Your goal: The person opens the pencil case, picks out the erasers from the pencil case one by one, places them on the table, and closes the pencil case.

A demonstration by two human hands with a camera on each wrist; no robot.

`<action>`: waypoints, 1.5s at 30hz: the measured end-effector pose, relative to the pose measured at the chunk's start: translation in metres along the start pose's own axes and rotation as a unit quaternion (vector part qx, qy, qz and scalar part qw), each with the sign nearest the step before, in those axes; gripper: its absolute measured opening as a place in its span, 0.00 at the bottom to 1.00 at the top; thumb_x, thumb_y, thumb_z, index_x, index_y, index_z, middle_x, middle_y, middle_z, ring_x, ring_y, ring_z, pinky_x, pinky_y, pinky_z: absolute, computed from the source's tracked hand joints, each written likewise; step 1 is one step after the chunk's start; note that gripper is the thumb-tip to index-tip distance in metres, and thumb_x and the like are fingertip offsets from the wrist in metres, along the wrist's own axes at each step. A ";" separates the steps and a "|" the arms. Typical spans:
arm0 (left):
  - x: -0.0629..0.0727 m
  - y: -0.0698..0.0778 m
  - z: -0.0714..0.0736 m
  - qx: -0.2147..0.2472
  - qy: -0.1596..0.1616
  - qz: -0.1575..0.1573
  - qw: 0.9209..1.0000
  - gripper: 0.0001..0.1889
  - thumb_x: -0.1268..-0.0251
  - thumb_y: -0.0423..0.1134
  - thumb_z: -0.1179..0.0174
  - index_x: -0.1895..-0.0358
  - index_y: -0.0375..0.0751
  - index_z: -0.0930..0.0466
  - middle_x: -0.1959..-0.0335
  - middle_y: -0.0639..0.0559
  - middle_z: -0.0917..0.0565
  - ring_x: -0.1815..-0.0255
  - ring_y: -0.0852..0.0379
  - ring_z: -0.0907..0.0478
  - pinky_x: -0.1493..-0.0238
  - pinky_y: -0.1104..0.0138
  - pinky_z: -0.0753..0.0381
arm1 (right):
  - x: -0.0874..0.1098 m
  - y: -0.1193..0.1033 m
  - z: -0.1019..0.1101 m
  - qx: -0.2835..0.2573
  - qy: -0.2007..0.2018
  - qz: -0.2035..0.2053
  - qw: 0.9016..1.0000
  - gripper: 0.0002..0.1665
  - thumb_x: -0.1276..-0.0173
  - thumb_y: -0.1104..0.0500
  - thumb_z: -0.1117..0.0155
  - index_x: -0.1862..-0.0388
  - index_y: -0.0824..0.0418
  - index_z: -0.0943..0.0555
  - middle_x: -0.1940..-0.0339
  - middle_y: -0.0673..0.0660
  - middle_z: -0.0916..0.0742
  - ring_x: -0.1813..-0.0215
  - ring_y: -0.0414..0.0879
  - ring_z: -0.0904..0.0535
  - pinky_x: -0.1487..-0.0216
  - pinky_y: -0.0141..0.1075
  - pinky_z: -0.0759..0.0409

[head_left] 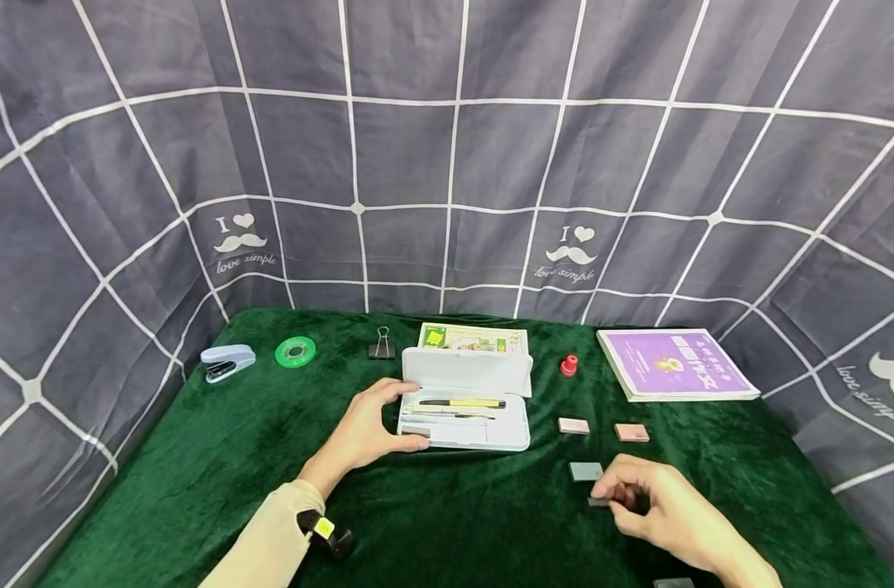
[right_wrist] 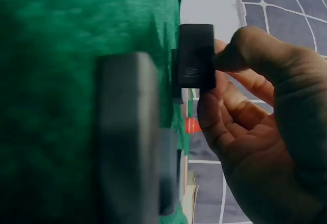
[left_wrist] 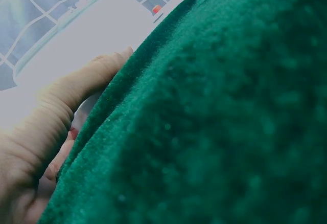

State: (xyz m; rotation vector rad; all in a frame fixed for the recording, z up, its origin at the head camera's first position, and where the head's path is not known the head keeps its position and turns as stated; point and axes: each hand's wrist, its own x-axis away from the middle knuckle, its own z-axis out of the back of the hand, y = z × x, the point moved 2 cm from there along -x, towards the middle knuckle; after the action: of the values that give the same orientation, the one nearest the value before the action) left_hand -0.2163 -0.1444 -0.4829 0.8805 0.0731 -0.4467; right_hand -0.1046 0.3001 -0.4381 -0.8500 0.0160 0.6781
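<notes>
An open white pencil case (head_left: 464,433) lies in the middle, its lid raised at the back. Inside it are a yellow-and-black pen (head_left: 461,403), a thinner pen-like item and a small grey block near the left front corner. My left hand (head_left: 373,420) grips the case's left end, thumb along the front edge and fingers toward the hinge. Off to the right, my right hand (head_left: 656,502) pinches a small dark eraser (right_wrist: 196,55) between thumb and fingers; faint print shows on its face. A pale grey-green eraser (head_left: 585,471) lies just behind that hand.
Two pinkish erasers (head_left: 574,425) lie behind, with a red cap-like piece (head_left: 568,365) and a purple book (head_left: 670,363) farther back. Another dark block (head_left: 673,583) sits at the front edge. Leftward are a binder clip (head_left: 382,345), green tape (head_left: 295,352) and a stapler (head_left: 228,361).
</notes>
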 end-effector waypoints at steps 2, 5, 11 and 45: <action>0.000 0.001 0.000 0.002 -0.001 0.002 1.000 0.46 0.49 0.58 0.10 0.26 0.48 0.16 0.29 0.53 0.17 0.31 0.47 0.18 0.29 0.46 0.17 | 0.004 0.002 0.000 -0.016 -0.031 -0.007 0.999 0.28 0.37 0.79 0.25 0.53 0.46 0.12 0.63 0.44 0.13 0.66 0.37 0.19 0.67 0.32 0.18; 0.000 0.000 0.001 0.002 0.000 0.003 1.000 0.46 0.49 0.57 0.10 0.26 0.48 0.17 0.29 0.52 0.17 0.31 0.47 0.18 0.29 0.47 0.17 | 0.007 0.004 0.001 -0.033 -0.076 -0.019 0.996 0.26 0.34 0.76 0.24 0.52 0.45 0.13 0.62 0.43 0.14 0.66 0.35 0.21 0.68 0.32 0.19; 0.000 0.001 0.001 0.002 0.001 0.001 1.000 0.45 0.49 0.57 0.10 0.26 0.47 0.17 0.29 0.52 0.17 0.30 0.47 0.18 0.29 0.46 0.17 | 0.005 0.000 0.002 -0.024 -0.105 -0.019 0.994 0.22 0.32 0.72 0.21 0.53 0.44 0.12 0.62 0.43 0.15 0.65 0.34 0.21 0.68 0.33 0.18; 0.000 -0.001 0.001 0.004 -0.003 0.003 1.000 0.46 0.50 0.58 0.10 0.25 0.49 0.17 0.30 0.53 0.17 0.31 0.45 0.18 0.29 0.44 0.18 | -0.202 -0.062 -0.089 -0.050 0.004 0.053 0.997 0.17 0.27 0.68 0.22 0.41 0.65 0.10 0.49 0.62 0.08 0.51 0.48 0.08 0.43 0.46 0.08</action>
State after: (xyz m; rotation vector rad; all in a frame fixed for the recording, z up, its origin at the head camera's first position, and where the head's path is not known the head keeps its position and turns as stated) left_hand -0.2168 -0.1453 -0.4828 0.8868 0.0635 -0.4443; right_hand -0.2082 0.0989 -0.3995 -0.9533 0.0342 0.7796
